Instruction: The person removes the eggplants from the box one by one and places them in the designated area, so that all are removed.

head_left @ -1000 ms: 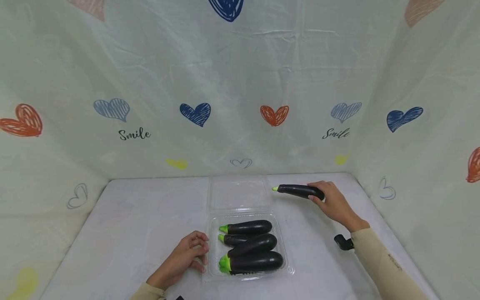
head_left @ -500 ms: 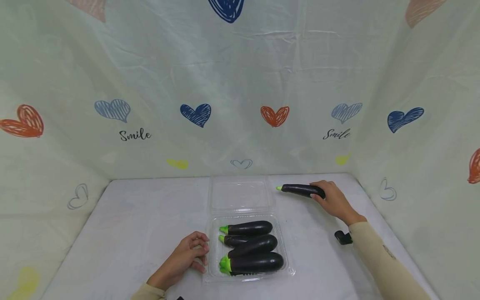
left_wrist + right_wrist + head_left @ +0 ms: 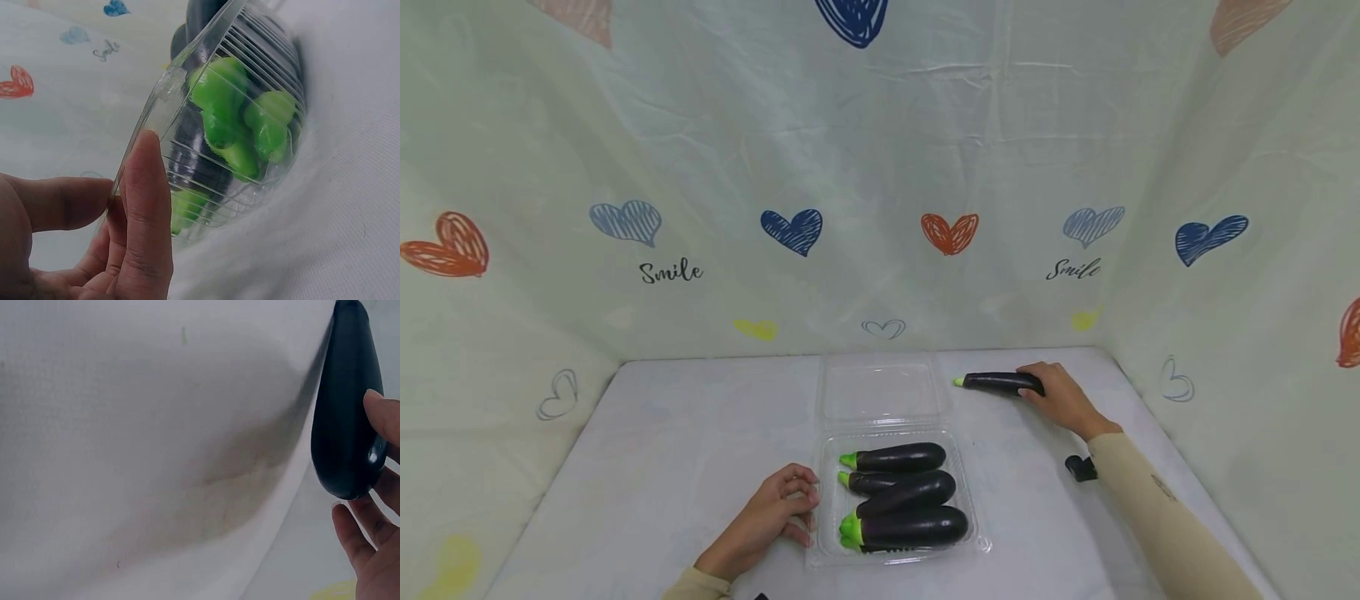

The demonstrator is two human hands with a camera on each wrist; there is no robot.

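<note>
My right hand (image 3: 1063, 400) grips the thick end of a dark eggplant (image 3: 996, 382) near the back right of the table; its green stem points left. In the right wrist view the thumb and fingers lie around that eggplant (image 3: 347, 406). At the front middle a clear plastic clamshell box (image 3: 966, 467) lies with its lid (image 3: 880, 392) folded back. Several eggplants (image 3: 913, 527) rest in it, green stems to the left. My left hand (image 3: 775, 508) pinches the box's left rim between thumb and fingers, as the left wrist view shows.
A white cloth covers the table (image 3: 685, 450). Behind and beside it hangs a pale curtain (image 3: 880, 150) printed with hearts. A small black device (image 3: 1081, 468) shows by the right wrist.
My right hand has shifted the eggplant slightly right, then a little lower toward the table. The left hand and the box have stayed in place.
</note>
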